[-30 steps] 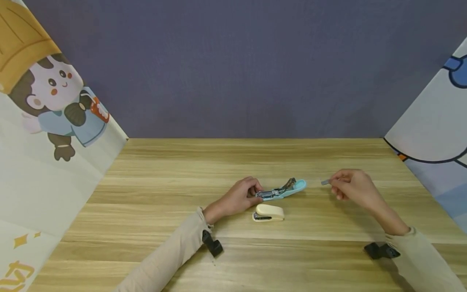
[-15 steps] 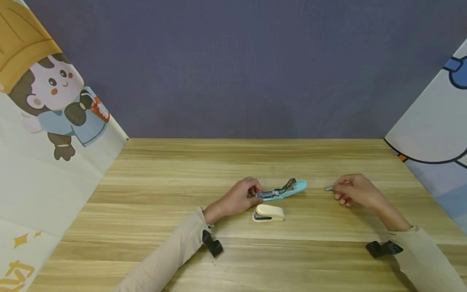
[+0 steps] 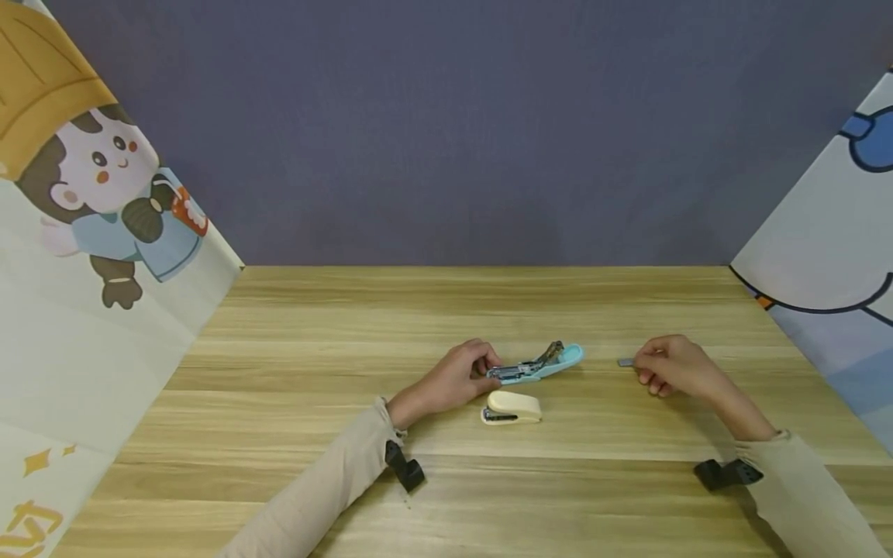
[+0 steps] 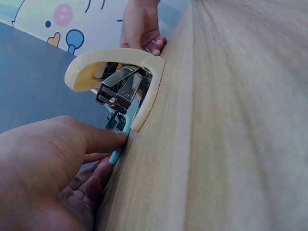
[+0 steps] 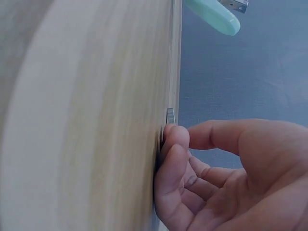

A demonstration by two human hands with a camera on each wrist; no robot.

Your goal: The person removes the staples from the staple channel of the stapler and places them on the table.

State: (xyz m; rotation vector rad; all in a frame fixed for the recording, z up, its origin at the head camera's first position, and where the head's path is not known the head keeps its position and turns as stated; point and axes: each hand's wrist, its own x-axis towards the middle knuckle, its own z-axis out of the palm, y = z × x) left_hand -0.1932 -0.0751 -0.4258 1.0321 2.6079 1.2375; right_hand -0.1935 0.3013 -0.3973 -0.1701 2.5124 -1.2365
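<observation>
A light blue stapler (image 3: 572, 356) lies opened out on the wooden table, its metal magazine showing and its cover tipped back to the right. My left hand (image 3: 449, 378) grips its left end between thumb and fingers. To the right, apart from the stapler, my right hand (image 3: 675, 366) pinches a small grey strip of staples (image 3: 624, 362) close to the tabletop. In the right wrist view the staple strip (image 5: 170, 115) juts past the fingertips. A closed cream stapler (image 3: 515, 404) sits just in front of the blue one. It partly hides the blue one in the left wrist view.
The wooden table (image 3: 335, 325) runs back to a dark blue-grey wall (image 3: 446, 139). Cartoon-printed panels stand at the left (image 3: 125, 232) and right (image 3: 837, 232) sides. A black camera mount (image 3: 405, 467) sits on the left wrist, another (image 3: 727, 474) on the right.
My right hand has come down slightly toward the table and nearer me, still pinching the staple strip, whose angle has shifted. The left hand and both staplers have stayed in place.
</observation>
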